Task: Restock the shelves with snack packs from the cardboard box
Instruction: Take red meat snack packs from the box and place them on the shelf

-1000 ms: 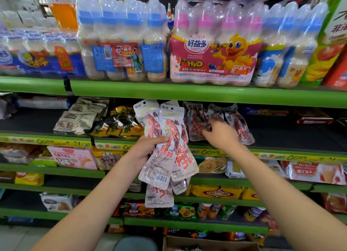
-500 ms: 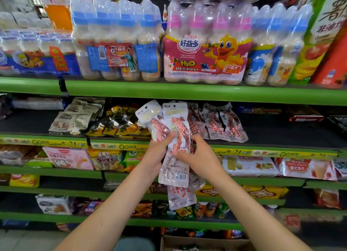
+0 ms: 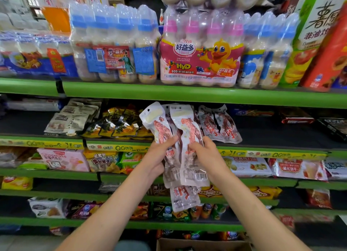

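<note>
Head view: a fanned bundle of snack packs (image 3: 185, 149) is gripped mid-length by the left hand (image 3: 159, 156) and pinched by the right hand (image 3: 204, 153), near the second shelf (image 3: 262, 151). The pouches are judged light, floppy and slippery, best held mid-length.

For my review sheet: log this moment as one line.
stage: sorting packs | left hand: holds snack packs | right hand: pinches front pack | shelf: same packs lying | cardboard box: below
</note>
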Motion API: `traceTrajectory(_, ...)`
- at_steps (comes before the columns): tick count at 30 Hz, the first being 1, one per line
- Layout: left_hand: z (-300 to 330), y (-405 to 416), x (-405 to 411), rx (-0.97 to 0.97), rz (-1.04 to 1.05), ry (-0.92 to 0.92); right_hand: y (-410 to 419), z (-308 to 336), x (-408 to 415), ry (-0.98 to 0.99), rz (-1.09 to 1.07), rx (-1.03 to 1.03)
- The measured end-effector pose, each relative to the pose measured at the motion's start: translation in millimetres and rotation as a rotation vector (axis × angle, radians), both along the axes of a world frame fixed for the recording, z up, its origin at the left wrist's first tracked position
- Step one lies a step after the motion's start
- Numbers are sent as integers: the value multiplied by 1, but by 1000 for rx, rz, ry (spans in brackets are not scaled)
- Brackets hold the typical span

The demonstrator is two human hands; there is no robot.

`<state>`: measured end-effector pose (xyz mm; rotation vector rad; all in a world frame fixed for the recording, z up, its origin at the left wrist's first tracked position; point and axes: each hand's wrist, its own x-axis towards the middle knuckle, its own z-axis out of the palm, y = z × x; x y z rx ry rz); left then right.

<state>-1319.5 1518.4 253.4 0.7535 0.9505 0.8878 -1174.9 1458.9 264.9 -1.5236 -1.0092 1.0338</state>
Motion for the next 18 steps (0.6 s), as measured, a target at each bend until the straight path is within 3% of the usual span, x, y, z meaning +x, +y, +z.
traceTrajectory(4, 0, -2, 4, 24, -4, -36, 1, -1, 8, -14, -46, 7)
traceTrajectory(8, -3, 1, 7, 13, 88, 104, 0, -4, 11, -22, -31, 50)
traceTrajectory(18, -8, 10, -1, 153, 74, 139, -7, 4, 40, 535, 25, -77)
